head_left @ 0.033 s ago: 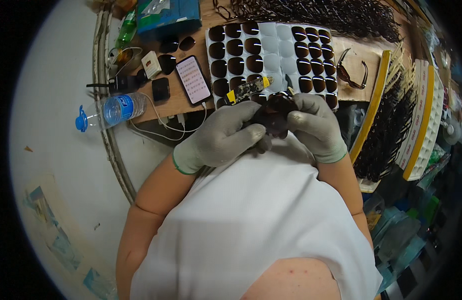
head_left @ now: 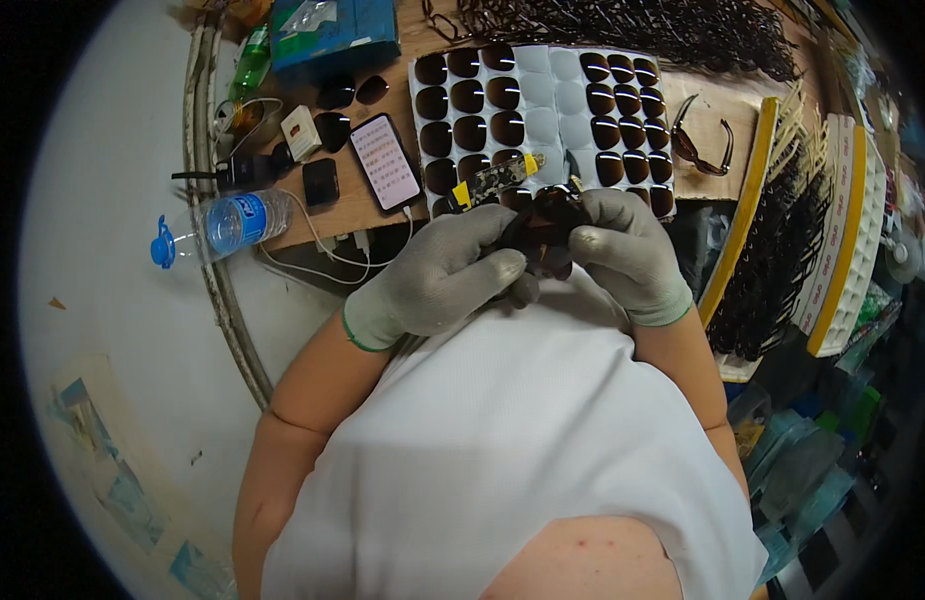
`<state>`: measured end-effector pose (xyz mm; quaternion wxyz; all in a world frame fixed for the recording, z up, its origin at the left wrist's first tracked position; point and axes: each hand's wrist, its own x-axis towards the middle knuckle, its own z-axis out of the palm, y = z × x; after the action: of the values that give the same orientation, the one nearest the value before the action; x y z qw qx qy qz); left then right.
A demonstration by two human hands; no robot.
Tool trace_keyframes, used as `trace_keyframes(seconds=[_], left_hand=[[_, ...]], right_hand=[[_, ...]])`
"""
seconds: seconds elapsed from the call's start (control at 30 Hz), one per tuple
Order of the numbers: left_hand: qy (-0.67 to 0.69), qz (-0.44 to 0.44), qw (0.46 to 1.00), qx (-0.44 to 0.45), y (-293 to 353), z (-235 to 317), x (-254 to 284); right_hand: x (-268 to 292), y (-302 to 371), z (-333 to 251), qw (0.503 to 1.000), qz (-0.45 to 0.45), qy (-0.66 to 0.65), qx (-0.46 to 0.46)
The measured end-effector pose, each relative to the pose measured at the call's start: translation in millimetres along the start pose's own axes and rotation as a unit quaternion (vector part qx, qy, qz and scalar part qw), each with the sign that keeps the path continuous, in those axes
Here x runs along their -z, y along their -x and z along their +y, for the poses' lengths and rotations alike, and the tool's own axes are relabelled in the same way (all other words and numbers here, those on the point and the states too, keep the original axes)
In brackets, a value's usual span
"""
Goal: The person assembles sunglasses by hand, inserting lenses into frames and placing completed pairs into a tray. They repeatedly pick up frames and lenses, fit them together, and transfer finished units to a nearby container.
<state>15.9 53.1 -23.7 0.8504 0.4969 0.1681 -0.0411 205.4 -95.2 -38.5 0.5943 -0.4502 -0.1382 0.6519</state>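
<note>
From the head camera, both grey-gloved hands meet at the near edge of the wooden workbench (head_left: 717, 120): the left hand (head_left: 444, 278) and the right hand (head_left: 627, 252) pinch a dark-framed pair of sunglasses with brown lenses (head_left: 548, 228) between closed fingers. Just beyond lies a white moulded tray of dark brown lenses (head_left: 542, 110) — a smartphone with a lit screen (head_left: 384, 161) and a clear plastic water bottle with a blue cap (head_left: 222, 226) sit to its left.

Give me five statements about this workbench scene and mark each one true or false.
1. Both hands, left hand and right hand, wear grey gloves. True.
2. The hands hold a dark sunglasses frame between them. True.
3. The water bottle stands upright. False: it lies on its side.
4. The phone screen is dark. False: it is lit.
5. The lens tray is full. False: several pockets are bare.
</note>
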Motion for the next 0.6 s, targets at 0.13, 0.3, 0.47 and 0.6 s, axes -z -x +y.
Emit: trace_keyframes(seconds=[0.13, 0.3, 0.47, 0.6], left_hand=[[-0.009, 0.005, 1.0, -0.016, 10.9, 0.7, 3.5], [-0.082, 0.041, 0.996, 0.004, 22.6, 8.9, 10.5], [-0.133, 0.064, 0.989, -0.017, 33.3, 8.2, 6.6], [-0.135, 0.027, 0.99, -0.023, 33.0, 9.9, 7.6]], right_hand=[[-14.6, 2.0, -0.7, 0.999, 0.021, 0.032, -0.001], [-28.2, 0.3, 1.2, 0.997, 0.022, 0.077, 0.016], [-32.3, 4.6, 16.8, 0.998, 0.048, 0.046, -0.008], [-29.0, 7.2, 21.4, 0.999, 0.03, 0.023, -0.003]])
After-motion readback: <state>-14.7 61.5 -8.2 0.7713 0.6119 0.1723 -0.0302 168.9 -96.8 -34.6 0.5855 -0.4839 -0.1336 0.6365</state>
